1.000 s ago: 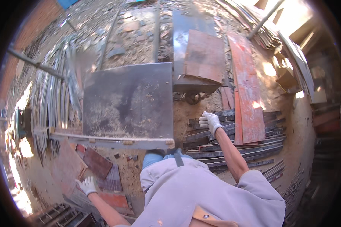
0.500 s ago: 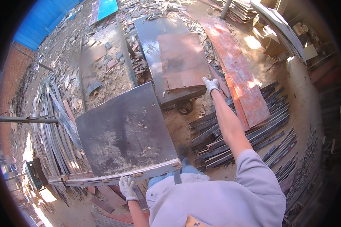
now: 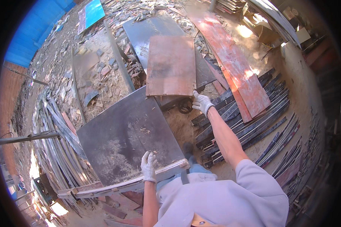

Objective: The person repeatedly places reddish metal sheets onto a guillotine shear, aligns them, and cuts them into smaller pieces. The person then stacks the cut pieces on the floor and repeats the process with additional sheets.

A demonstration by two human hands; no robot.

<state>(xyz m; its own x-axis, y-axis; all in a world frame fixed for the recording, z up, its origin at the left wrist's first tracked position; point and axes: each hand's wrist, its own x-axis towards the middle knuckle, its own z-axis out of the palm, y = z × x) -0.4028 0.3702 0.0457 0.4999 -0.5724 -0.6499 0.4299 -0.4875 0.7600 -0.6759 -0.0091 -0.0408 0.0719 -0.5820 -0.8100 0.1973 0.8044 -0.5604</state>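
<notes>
My right hand [image 3: 202,103], in a pale work glove, grips the near right corner of a reddish-brown plywood panel [image 3: 171,66]. That panel lies over a larger dark sheet [image 3: 140,34], and its near edge reaches past the sheet toward the black board in front of me. Above the near part of this black, dust-streaked board [image 3: 127,132] is my gloved left hand [image 3: 149,166], empty, its fingers loosely bent and apart. Whether the left hand touches the board I cannot tell. A pale wooden rail [image 3: 129,181] runs along the board's near edge.
A long red panel [image 3: 235,64] lies at the far right, beside stacked dark strips [image 3: 250,117]. Bundled long strips [image 3: 58,136] and a metal pole [image 3: 28,138] are at the left. Wood scraps [image 3: 102,56] cover the ground beyond. A small wheel [image 3: 185,106] shows under the dark sheet.
The reddish-brown panel has slid nearer and to the left, with my right hand at its corner. My left hand has risen from the rail to above the black board.
</notes>
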